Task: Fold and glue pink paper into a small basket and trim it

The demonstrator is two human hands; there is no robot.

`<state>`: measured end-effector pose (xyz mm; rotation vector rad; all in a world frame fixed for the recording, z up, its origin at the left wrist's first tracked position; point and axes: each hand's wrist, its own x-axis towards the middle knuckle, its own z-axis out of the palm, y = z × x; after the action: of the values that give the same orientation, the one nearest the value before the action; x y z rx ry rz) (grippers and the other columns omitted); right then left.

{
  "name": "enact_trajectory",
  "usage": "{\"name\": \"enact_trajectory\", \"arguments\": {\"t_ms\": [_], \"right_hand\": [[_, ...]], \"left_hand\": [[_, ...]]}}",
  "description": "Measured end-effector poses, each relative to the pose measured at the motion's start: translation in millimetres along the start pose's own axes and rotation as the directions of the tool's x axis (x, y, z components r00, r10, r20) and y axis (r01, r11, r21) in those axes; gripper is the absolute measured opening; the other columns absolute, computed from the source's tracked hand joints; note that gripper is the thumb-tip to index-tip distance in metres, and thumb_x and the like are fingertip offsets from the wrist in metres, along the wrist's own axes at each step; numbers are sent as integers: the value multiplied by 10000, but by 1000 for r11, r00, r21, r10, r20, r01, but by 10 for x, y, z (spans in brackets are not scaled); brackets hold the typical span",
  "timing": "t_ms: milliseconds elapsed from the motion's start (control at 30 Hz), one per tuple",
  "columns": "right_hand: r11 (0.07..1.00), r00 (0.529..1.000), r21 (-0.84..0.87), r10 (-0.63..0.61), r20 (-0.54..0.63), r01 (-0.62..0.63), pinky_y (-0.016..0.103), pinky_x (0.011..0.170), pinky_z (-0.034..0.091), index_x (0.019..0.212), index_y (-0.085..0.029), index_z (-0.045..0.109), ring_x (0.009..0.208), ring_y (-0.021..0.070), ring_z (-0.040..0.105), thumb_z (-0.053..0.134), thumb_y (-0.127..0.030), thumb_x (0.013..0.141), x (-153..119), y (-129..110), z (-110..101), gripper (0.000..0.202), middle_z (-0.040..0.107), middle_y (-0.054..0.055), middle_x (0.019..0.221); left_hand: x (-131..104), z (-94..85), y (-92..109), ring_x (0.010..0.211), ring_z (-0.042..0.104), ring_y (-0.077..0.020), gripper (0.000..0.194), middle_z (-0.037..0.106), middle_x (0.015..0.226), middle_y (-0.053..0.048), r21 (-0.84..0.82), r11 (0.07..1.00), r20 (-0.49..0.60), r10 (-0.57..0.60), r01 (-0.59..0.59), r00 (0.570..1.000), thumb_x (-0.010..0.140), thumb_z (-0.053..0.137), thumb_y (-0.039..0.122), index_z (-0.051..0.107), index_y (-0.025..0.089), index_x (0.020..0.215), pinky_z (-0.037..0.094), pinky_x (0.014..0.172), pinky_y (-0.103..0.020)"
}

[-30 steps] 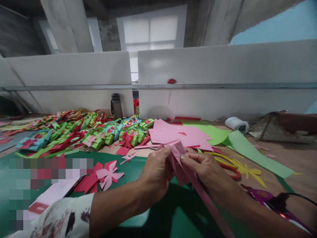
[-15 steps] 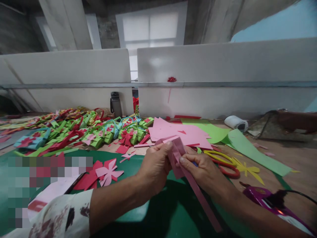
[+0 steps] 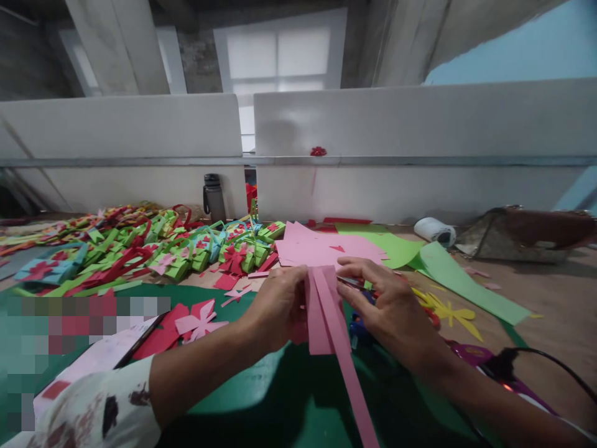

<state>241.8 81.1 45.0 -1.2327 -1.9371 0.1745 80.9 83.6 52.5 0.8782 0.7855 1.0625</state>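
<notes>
A folded pink felt-like piece (image 3: pixel 321 330) is upright above the green mat (image 3: pixel 261 386), in front of my chest. My left hand (image 3: pixel 278 305) is closed on its left edge, thumb near the top. Down its front runs a long narrow pink strip (image 3: pixel 352 379), whose lower end hangs past the piece and out of the picture. My right hand (image 3: pixel 387 305) is at the right edge, fingers stretched and apart, fingertips at or very near the upper right corner. Behind that hand a blue object (image 3: pixel 361 326) and yellow and red handles are mostly hidden.
Small green, blue and red bags (image 3: pixel 186 249) are heaped at the left. Pink sheets (image 3: pixel 321 242) and green sheets (image 3: pixel 471 280) lie ahead. At the right are a yellow flower (image 3: pixel 454 311), a purple corded tool (image 3: pixel 473 354) and a handbag (image 3: pixel 532 233). A bottle (image 3: pixel 214 196) stands at the back.
The pink piece has been turned to face me more squarely, its strip now hanging down the front. My right hand has let go of the strip and opened at the right edge.
</notes>
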Motion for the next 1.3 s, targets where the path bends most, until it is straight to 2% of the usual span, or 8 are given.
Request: {"name": "enact_trajectory", "arguments": {"t_ms": [100,200,300,400,567,733,933,1300], "right_hand": [[997,999,-50,-50,20,51,502,974,368,1073,-213,586,1091,250,568,533,-241,814,3,-24,-7,266,651,59,1124],[998,996,-48,-23,89,27,481,949,396,1068,-225,592,1065,245,582,563,-232,799,-2,-64,-9,271,658,48,1114],[998,995,-37,-37,89,41,473,933,409,1019,-242,609,1031,239,598,590,-228,794,-11,-62,3,226,673,33,1071],[984,987,-76,-159,15,160,516,975,356,1004,-238,619,1068,254,588,577,-230,824,-27,2,36,185,670,48,1095],[868,876,-245,-468,-116,431,588,981,273,996,-225,642,1097,276,572,511,-203,896,-45,91,69,166,660,89,1111],[785,791,-316,-595,-144,533,607,941,272,944,-166,657,1109,321,556,466,-197,914,-54,72,42,196,663,154,1086],[733,737,-363,-657,-161,575,590,964,246,912,-163,653,1125,309,548,430,-175,924,-56,83,37,223,663,158,1089],[750,747,-340,-642,-171,567,525,1009,249,890,-193,663,1140,261,544,440,-194,918,-59,70,13,225,664,115,1104]], "left_hand": [[-43,9,-26,588,553,-132,194,616,687,-72,2,1000,81,12,-12,997,728,553,231,682,92,774,432,532,-229],[-81,-6,-73,593,553,-133,223,617,711,-69,25,999,128,-27,24,991,747,580,274,692,112,851,433,541,-237],[-101,-31,-109,601,572,-160,270,610,724,-69,45,995,102,-93,89,990,759,565,328,676,134,910,432,532,-260],[-101,-45,-122,621,578,-167,271,602,743,-74,58,994,76,-97,92,992,774,531,343,655,133,893,422,527,-251],[-96,-37,-139,627,554,-153,279,588,767,-72,59,997,131,-52,44,990,781,522,356,637,118,868,426,536,-245],[-123,-17,-194,595,506,-131,259,538,709,-38,41,999,177,-28,21,984,806,512,365,610,126,826,388,496,-211],[-141,-3,-241,544,451,-88,276,477,662,-1,53,999,177,-3,-6,984,830,540,401,599,131,836,350,478,-181],[-157,16,-304,468,414,-67,284,463,623,20,242,970,130,6,-38,991,829,526,403,619,148,913,331,425,-171]]}}
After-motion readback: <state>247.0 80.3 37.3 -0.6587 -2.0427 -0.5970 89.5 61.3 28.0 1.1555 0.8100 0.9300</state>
